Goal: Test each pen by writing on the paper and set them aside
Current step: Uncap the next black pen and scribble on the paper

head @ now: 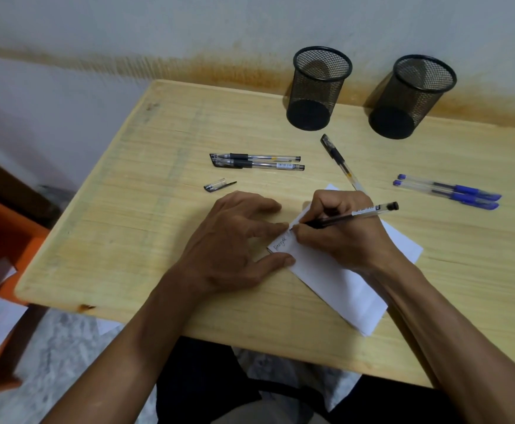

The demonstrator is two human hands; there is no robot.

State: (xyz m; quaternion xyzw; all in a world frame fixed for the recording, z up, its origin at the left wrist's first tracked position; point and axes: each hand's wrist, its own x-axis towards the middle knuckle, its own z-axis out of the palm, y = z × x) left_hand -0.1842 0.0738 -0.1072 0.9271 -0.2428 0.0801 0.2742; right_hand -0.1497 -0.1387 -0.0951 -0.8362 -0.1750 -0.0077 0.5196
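Uncapped black gel pen [351, 216] pinched by right hand [342, 237], tip on folded white paper [336, 286] near desk's front edge; one scribble made. Paper pressed flat by left hand [231, 249], fingers straight. Five capped pens judged untested.

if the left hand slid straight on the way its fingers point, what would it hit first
The left hand points right, its fingertips already on the edge of the paper. Sliding on, it would likely meet the right hand holding the black pen almost at once.
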